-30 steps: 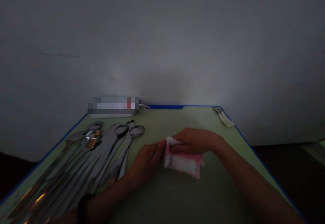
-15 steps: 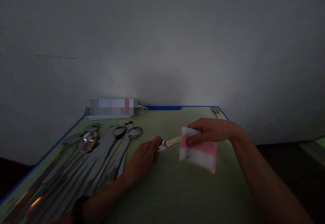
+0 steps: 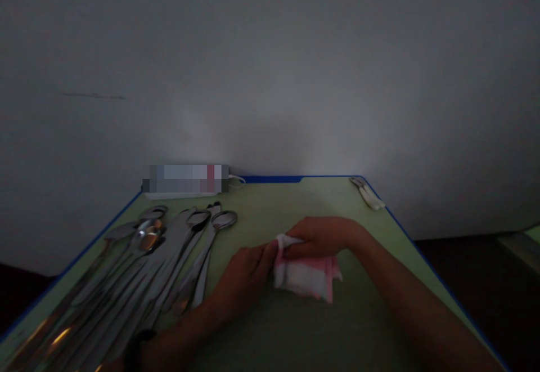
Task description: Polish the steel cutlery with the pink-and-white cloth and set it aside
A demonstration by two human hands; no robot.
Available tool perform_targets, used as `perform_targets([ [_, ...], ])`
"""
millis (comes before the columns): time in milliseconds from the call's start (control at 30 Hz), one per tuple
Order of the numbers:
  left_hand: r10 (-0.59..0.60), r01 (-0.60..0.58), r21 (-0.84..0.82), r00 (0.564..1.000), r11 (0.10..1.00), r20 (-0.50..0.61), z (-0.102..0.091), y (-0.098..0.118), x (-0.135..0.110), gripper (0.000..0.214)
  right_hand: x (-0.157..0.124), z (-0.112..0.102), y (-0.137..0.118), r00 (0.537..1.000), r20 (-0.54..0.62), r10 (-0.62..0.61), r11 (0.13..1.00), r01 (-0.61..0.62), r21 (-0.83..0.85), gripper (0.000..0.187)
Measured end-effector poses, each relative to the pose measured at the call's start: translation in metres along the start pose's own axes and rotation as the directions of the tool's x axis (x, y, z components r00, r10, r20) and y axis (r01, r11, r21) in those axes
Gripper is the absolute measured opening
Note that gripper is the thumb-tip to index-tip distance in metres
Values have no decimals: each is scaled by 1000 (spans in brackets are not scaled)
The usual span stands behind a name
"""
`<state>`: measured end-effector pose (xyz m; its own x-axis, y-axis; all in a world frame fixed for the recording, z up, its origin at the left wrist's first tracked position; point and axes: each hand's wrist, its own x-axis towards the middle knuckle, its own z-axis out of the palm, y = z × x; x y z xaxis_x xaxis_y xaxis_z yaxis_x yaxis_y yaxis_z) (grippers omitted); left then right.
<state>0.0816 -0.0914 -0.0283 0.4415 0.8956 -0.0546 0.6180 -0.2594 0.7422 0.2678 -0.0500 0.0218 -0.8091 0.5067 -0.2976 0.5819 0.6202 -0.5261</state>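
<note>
My right hand [image 3: 318, 237] is closed on a pink and white cloth [image 3: 306, 276], whose lower part hangs over the table. My left hand [image 3: 248, 270] is closed right beside it, thumb and fingers against the cloth's left edge. The pale-handled piece of cutlery that showed between the hands earlier is now hidden by the fingers and the cloth. Left of my left hand lie metal spoons [image 3: 224, 220] and other long cutlery [image 3: 139, 282] in a spread pile.
Pale-handled cutlery [image 3: 368, 195] lies at the far right corner of the green, blue-edged table [image 3: 270, 209]. A blurred-out white box [image 3: 185, 183] with a white cable [image 3: 238, 179] stands at the back left. Behind the table rises a grey wall [image 3: 270, 79].
My right hand has moved left and nearer with the cloth, up against my left hand. The cutlery's metal part is now covered. The pale handles at the far corner have come into view.
</note>
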Motion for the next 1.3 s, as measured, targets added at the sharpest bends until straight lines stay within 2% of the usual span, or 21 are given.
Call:
perform_targets([
  [167,-43,40,-47,998,998,-54,-4,-2,3,48,-23,-17,6,998,16,54,988,-55,144,34],
  [267,-74,70,-55,995,996,-74,-7,-5,3,51,-34,-25,7,995,-1,99,983,-98,154,31],
  [367,-87,81,-95,994,992,-60,-8,-9,3,52,-33,-25,1,987,-37,158,986,-155,55,29],
  [533,-84,72,-138,993,988,-85,-9,-10,1,48,-14,-7,-23,971,-110,213,959,-230,-168,31],
  [633,-48,42,-158,998,987,-35,-9,-8,1,47,-6,-2,-32,970,-115,216,951,-236,-200,34],
  [767,8,0,-237,999,972,34,-8,-6,1,44,-7,-4,-31,977,-88,196,958,-210,-198,33],
  [900,12,-4,-231,999,973,37,-6,-7,-1,41,-10,-7,-25,979,-96,181,960,-197,-200,27],
  [1033,0,4,-196,1000,981,20,-5,-8,0,40,-19,-13,-16,985,-62,160,976,-167,-139,30],
  [1200,-61,55,-276,998,960,-16,-2,-12,2,41,-47,-31,-9,959,-150,241,970,-244,-2,36],
  [1300,-49,36,-288,998,957,-37,-2,-12,2,40,-50,-32,-13,951,-139,278,960,-281,-5,36],
])
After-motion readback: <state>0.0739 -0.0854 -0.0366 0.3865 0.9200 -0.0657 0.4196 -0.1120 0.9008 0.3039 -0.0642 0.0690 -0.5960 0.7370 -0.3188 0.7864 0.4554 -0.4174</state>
